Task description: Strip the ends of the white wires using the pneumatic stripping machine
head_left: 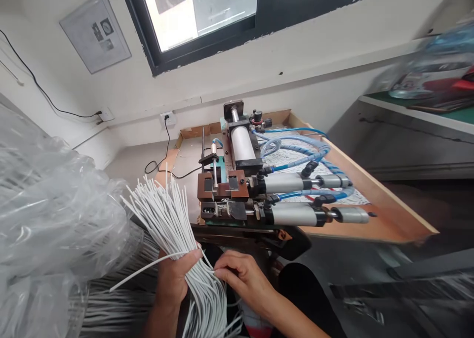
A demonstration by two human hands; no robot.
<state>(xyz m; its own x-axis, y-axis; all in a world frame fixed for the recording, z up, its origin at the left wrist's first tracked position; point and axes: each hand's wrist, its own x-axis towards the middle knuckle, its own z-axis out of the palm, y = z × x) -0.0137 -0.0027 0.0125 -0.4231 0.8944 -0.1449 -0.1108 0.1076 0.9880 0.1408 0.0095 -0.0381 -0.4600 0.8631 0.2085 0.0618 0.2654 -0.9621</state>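
A thick bundle of white wires (pixel 168 224) fans out at its upper end, with one strand sticking out to the left. My left hand (pixel 174 274) is wrapped round the middle of the bundle, thumb across its front. At the bundle's right side, my right hand (pixel 244 278) pinches a white wire between thumb and fingertips. Just beyond the hands stands a pneumatic machine (pixel 242 145) with metal cylinders, brown clamp jaws and blue air hoses. The wires' lower ends hang down and run out of view at the bottom.
Clear plastic bags (pixel 55 219) rise at the left, with more wires (pixel 114 308) beneath them. A shallow wooden tray (pixel 400 219) holds the machine. A green-topped shelf (pixel 444 111) stands at the right. A black cable (pixel 168 147) runs from a wall socket.
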